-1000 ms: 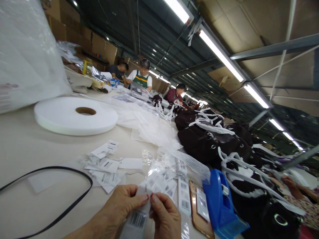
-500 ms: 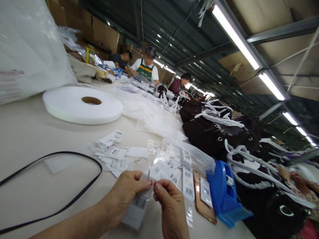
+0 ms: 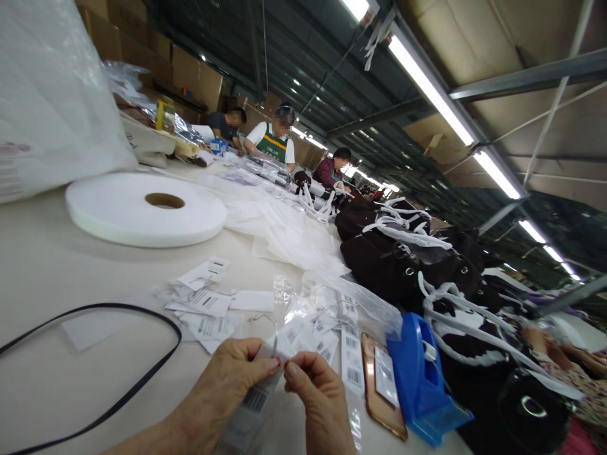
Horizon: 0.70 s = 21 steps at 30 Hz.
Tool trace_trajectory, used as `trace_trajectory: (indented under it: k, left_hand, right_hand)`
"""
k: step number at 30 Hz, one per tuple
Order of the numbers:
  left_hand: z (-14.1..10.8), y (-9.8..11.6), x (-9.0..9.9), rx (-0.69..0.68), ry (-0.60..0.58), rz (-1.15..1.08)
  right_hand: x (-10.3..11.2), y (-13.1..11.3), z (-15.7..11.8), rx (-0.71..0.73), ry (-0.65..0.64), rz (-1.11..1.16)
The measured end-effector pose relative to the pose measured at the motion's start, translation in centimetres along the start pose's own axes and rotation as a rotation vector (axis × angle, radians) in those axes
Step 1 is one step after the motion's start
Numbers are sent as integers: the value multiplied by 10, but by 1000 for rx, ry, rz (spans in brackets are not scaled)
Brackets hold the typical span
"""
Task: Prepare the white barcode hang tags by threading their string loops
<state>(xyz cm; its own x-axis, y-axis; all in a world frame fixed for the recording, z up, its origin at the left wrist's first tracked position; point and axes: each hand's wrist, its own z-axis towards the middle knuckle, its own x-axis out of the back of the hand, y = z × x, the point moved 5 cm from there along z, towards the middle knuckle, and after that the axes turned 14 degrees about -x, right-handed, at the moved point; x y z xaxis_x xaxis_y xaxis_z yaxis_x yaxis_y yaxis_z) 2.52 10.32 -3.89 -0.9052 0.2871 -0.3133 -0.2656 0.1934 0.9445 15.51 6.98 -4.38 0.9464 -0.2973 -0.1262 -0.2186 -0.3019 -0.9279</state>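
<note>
Pinched between thumb and fingers of my left hand is a white barcode tag in a clear plastic sleeve, its lower end tilted towards me. My right hand has thumb and forefinger pressed together at the sleeve's upper right edge, close to my left thumb. What lies between those right fingertips is too small to make out clearly. Just beyond my hands are loose white tags on the left and more barcode tags under clear plastic. A strip of barcode labels lies to the right.
A blue tape dispenser stands beside a phone on the right. Dark bags with white cords are heaped behind. Left are a white tape roll, a black strap and a large plastic bag. Co-workers are farther back.
The view has shifted slightly, so the table things sit a little lower and further left. Both hands keep their pinch on the sleeved tag, which tilts a little more.
</note>
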Motion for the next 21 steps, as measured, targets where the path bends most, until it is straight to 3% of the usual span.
trace_trajectory:
  k: [5,11,16,21]
  left_hand:
    - [-1,-1,-3,46,-14,-106]
    - [-3,-6,-10,180,-119,-338]
    - [-10,-7,-16,286,-125,-451]
    - [-22,-8,-29,373,-231,-616]
  right_hand:
    - [2,-2,0,7,-34,-11]
    - [-6,-4,-3,-74,-250,155]
    - [-12,-15,-11,-127,-405,195]
    - [-12,-29,-21,-87,-457,152]
